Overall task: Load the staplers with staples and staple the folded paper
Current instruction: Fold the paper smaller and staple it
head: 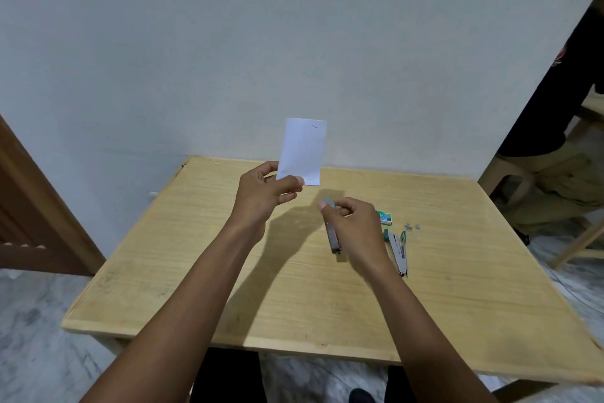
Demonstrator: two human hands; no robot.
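Observation:
My left hand [264, 193] pinches the lower left corner of a folded white paper [302, 151] and holds it upright above the far side of the wooden table [196, 272]. A staple shows near the paper's top right corner. My right hand [353, 223] is curled around the blue-topped end of a grey stapler [333, 237], whose other end points toward me just above the table. A second stapler [398, 252], green and grey, lies opened flat to the right of my right hand. A green staple box [385, 218] sits behind it, partly hidden by my hand.
Small loose staple strips [411, 225] lie right of the box. The table stands against a pale wall. A brown door [29, 206] is at the left. A seated person in dark top and khaki trousers [555, 180] is at the right, by a wooden stool.

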